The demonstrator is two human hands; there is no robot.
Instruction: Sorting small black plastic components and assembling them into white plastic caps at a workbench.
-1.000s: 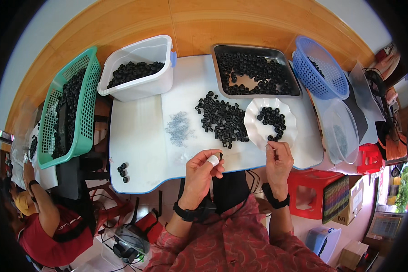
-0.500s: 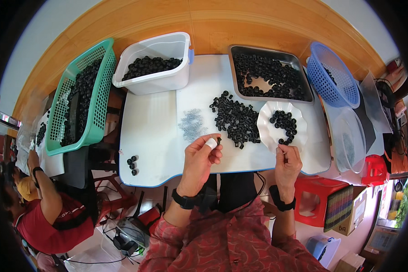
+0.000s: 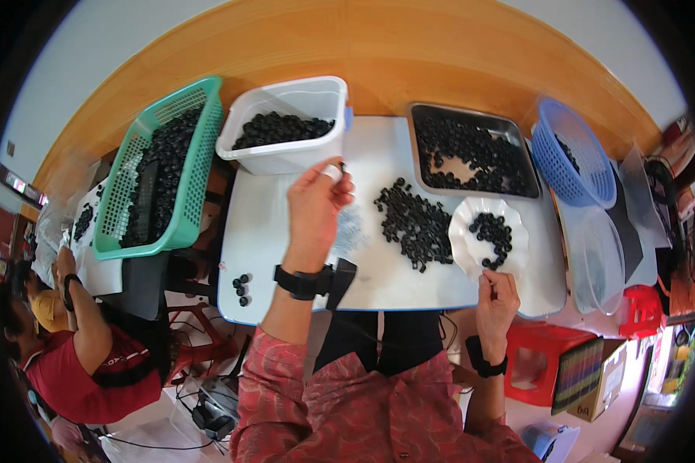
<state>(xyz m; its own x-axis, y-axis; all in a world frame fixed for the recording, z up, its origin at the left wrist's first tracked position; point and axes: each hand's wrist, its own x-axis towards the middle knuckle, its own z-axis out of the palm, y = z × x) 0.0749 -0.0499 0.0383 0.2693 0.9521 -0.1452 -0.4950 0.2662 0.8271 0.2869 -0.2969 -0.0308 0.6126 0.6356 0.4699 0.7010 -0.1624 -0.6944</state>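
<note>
My left hand (image 3: 316, 204) is raised just in front of the white bin (image 3: 286, 160), a white wrap on one digit. Its fingertips pinch a small black part (image 3: 343, 166). At the lower edge of the wavy white plate (image 3: 463, 251), my right hand (image 3: 498, 299) has thumb and forefinger pressed together; whatever is between them is hidden. Round black pieces (image 3: 496, 231) lie on that plate in a curve. To its left spreads a heap of small black parts (image 3: 413, 224). Tiny pale pieces (image 3: 350, 230) lie beside my left wrist, partly covered by it.
A green basket (image 3: 185, 231), a metal tray (image 3: 467, 189) and a blue basket (image 3: 567, 181) hold black pieces. Several more (image 3: 242, 289) sit near the table's left front edge. A clear tub (image 3: 601, 262) stands right. Another person (image 3: 93, 355) works at left; a red stool (image 3: 529, 359) stands right.
My left hand has moved up and away from me toward the white bin, carrying the small black part. My right hand stays by the plate's lower edge. The whole view has shifted slightly.
</note>
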